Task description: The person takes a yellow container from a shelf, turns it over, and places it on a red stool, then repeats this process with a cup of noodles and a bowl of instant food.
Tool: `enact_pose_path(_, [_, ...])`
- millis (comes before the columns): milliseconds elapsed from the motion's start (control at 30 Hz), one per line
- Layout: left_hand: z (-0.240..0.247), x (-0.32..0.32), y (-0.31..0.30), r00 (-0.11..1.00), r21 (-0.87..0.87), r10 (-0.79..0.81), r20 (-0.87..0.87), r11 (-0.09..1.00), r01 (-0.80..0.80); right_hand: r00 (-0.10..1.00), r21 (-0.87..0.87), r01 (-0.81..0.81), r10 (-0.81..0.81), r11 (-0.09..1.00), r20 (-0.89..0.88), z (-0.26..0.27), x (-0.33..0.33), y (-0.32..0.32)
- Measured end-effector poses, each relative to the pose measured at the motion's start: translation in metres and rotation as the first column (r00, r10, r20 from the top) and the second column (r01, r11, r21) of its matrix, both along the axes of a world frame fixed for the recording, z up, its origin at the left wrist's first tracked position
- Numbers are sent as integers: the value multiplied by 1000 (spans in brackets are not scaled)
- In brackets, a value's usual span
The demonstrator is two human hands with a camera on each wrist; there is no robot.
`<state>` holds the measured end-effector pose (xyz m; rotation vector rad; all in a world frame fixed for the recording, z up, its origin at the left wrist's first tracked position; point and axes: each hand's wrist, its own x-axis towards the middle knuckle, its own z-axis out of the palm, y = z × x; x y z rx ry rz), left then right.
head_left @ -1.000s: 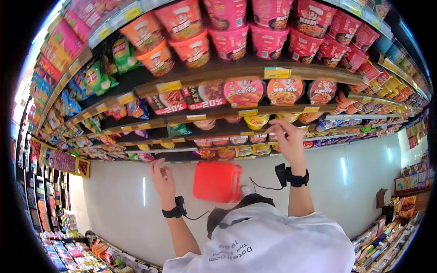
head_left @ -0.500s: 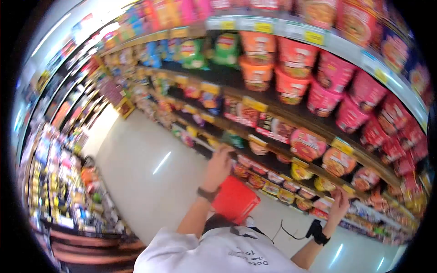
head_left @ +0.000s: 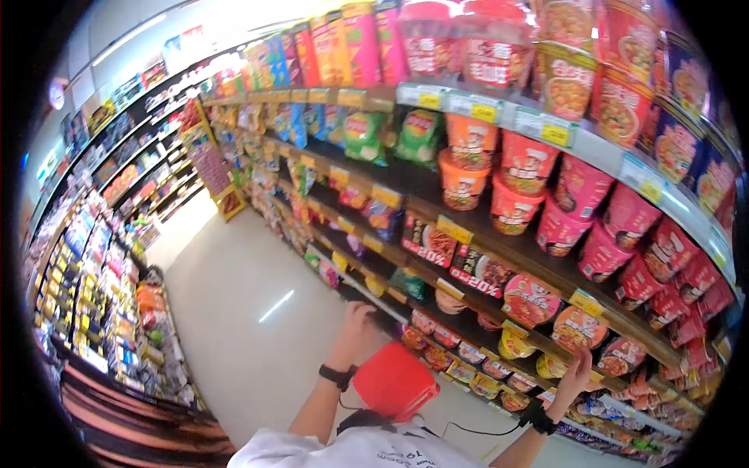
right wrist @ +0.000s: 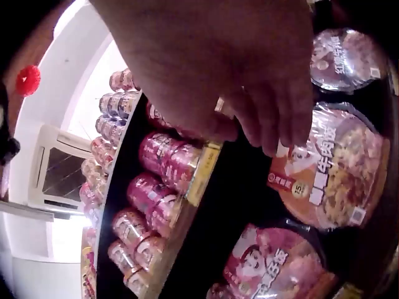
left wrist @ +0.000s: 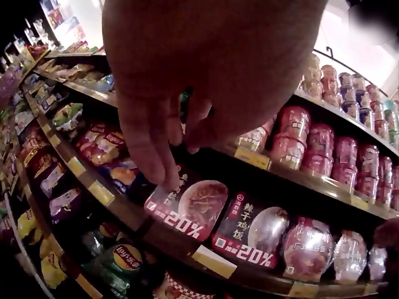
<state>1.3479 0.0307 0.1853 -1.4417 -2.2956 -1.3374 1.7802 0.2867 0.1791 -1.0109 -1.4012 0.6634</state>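
In the head view my left hand (head_left: 353, 335) hangs in front of the lower shelves, above a red box-like container (head_left: 396, 381) on the floor. It holds nothing, and its fingers point down, loosely bent. In the left wrist view those fingers overlap the corner of a black box meal (left wrist: 198, 202) marked 20%. A second black box meal (left wrist: 250, 229) stands beside it. My right hand (head_left: 575, 380) is by the shelf edge, just below an orange-lidded instant meal bowl (head_left: 580, 327). In the right wrist view its relaxed fingertips overlap that bowl's rim, gripping nothing.
Stacked orange and pink noodle tubs (head_left: 520, 181) fill the shelf above. Green chip bags (head_left: 420, 136) hang further left. Across the pale floor (head_left: 242, 304) stands another display rack (head_left: 101, 300). A cable (head_left: 480, 429) hangs from the right wrist strap.
The head view has swung left along the aisle, so the shelves now run diagonally. Both hands stay raised before the shelves; the right appears close by the orange-lidded bowl. Nothing was picked up.
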Motion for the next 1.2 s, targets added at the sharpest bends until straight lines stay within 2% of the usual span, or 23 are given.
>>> enact_pose_path(33, [-1, -1, 1, 1000, -3, -1, -13, 1000, 1, 999, 63, 32, -30, 998, -34, 7, 0, 4])
enact_pose_path(67, [-2, -3, 6, 1000, -10, -2, -24, 1000, 2, 997, -86, 66, -62, 994, 43, 16, 6, 3])
enact_pose_path(167, [32, 28, 27, 996, -102, -75, -38, 992, 71, 999, -96, 25, -22, 995, 38, 2, 17, 22])
enact_pose_path(233, [28, 39, 47, 980, -161, -191, 46, 967, 196, 998, -46, 4, -1, 999, 68, 4, 11, 22])
enact_pose_path(267, [28, 49, 61, 962, -159, -265, 65, 949, 272, 987, -45, 56, -49, 997, 152, 7, 10, 19])
enact_pose_path(333, [32, 66, 88, 909, -85, -416, 10, 906, 415, 973, -15, 85, -80, 996, 215, 22, 7, 9])
enact_pose_path(433, [52, 90, 119, 824, -57, -562, 67, 823, 566, 953, -18, 131, -121, 991, 278, 35, 13, -9])
enact_pose_path(533, [65, 103, 143, 775, 32, -631, 40, 776, 630, 954, 54, 142, -151, 988, 260, 50, 18, -24])
enact_pose_path(633, [100, 108, 151, 757, 59, -645, 99, 764, 643, 966, -45, 136, -122, 990, 230, 62, 33, -34])
enact_pose_path(733, [116, 98, 169, 794, 123, -585, -168, 786, 605, 953, 40, 120, -126, 992, 275, 80, 54, -25])
enact_pose_path(767, [121, 96, 172, 782, 156, -598, -174, 768, 622, 946, 42, 131, -137, 991, 295, 87, 62, -22])
enact_pose_path(800, [124, 97, 174, 776, 167, -618, -129, 758, 631, 980, 45, 78, -85, 996, 178, 87, 67, -15])
enact_pose_path(833, [124, 100, 176, 757, 166, -649, -78, 740, 652, 997, 49, 45, -47, 998, 55, 79, 72, -9])
enact_pose_path(900, [111, 109, 182, 737, 107, -676, -23, 731, 674, 980, 141, 154, -170, 978, 104, 62, 76, -1])
enact_pose_path(933, [102, 115, 187, 700, 123, -712, 51, 700, 703, 986, -11, 141, -139, 990, 90, 62, 75, -7])
enact_pose_path(967, [95, 127, 189, 675, 142, -723, 145, 690, 709, 982, -12, 148, -146, 989, 117, 63, 67, -12])
enact_pose_path(1000, [79, 132, 202, 690, 138, -723, 39, 688, 713, 938, 132, 164, -196, 978, 286, 41, 66, -1])
enact_pose_path(1033, [61, 138, 212, 677, 124, -726, 125, 688, 715, 857, 124, 103, -151, 987, 493, 40, 61, -1])
enact_pose_path(1067, [45, 139, 220, 681, 1, -716, 153, 689, 725, 868, 122, 51, -104, 991, 485, 34, 51, -4])
enact_pose_path(1100, [20, 140, 234, 603, 58, -748, 279, 639, 767, 880, 132, -3, -60, 991, 471, 28, 39, -6])
enact_pose_path(1133, [32, 152, 233, 588, 5, -760, 276, 613, 790, 868, 91, 23, -65, 996, 492, 16, 32, -1])
enact_pose_path(1167, [19, 155, 246, 638, -32, -750, 176, 644, 765, 853, 70, 45, -75, 997, 517, 6, 31, 7])
enact_pose_path(1200, [14, 161, 255, 649, -80, -735, 196, 648, 758, 854, 28, 42, -51, 999, 518, 3, 29, 9])
